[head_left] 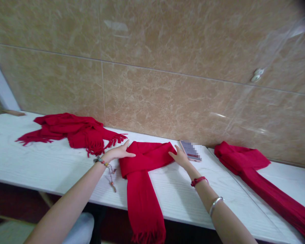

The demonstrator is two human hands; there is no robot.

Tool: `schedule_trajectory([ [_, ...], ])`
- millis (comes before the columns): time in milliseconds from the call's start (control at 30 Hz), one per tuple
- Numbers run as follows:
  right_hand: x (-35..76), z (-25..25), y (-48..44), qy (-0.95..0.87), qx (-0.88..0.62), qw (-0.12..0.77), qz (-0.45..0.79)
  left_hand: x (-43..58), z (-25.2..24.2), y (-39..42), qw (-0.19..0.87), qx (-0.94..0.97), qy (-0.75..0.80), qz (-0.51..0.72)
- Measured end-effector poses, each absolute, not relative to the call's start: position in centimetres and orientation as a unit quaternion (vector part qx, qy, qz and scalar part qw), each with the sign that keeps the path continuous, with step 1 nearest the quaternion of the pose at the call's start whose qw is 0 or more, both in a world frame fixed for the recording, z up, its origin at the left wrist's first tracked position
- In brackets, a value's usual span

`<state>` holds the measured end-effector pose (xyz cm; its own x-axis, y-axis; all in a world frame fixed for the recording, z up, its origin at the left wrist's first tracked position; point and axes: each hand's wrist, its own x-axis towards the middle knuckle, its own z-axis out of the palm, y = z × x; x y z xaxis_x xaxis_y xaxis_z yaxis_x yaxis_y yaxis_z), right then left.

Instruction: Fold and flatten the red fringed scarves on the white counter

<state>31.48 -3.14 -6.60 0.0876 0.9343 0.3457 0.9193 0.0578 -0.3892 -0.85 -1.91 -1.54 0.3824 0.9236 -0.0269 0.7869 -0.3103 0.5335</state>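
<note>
A red fringed scarf (139,189) lies folded on the white table in front of me. Its upper part crosses over in a loop, and one long tail hangs down past the front edge. My left hand (120,152) rests at the loop's left side, thumb spread from the fingers and lying on the cloth. At the loop's right end is my right hand (180,157), its thumb and fingers apart around the scarf's edge. Neither hand is closed on the cloth. A phone (191,151) lies just behind my right hand.
A rumpled pile of red scarf cloth (73,130) with fringes lies at the left. Another folded red scarf (244,162) stretches over the right side of the white table (27,156). A tan marbled tile wall (152,95) closes off the back.
</note>
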Motion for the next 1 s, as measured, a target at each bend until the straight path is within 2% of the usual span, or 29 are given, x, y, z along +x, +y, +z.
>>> schedule_trajectory([
  [167, 31.5, -5.4, -2.0, -0.594, -0.700, 0.336, 0.209, -1.8, -1.4, -2.5, 0.314, 0.782, 0.508, 0.179],
  [267, 31.5, -4.4, -1.7, -0.587, -0.689, 0.340, 0.254, -1.2, -1.4, -2.7, 0.323, 0.767, 0.514, 0.207],
  [467, 33.0, -2.7, -3.1, -0.579, -0.535, 0.400, 0.467, -0.3, -1.4, -2.4, 0.319, 0.750, 0.524, 0.247],
  [767, 35.3, -0.5, -6.7, -0.599, -0.522, 0.458, 0.398, 0.0, 1.0, -3.6, 0.311, 0.798, 0.464, 0.226],
  [1000, 40.9, 4.3, -11.9, -0.585, -0.514, 0.533, 0.331, 5.9, 3.9, -5.7, 0.328, 0.819, 0.383, 0.272],
])
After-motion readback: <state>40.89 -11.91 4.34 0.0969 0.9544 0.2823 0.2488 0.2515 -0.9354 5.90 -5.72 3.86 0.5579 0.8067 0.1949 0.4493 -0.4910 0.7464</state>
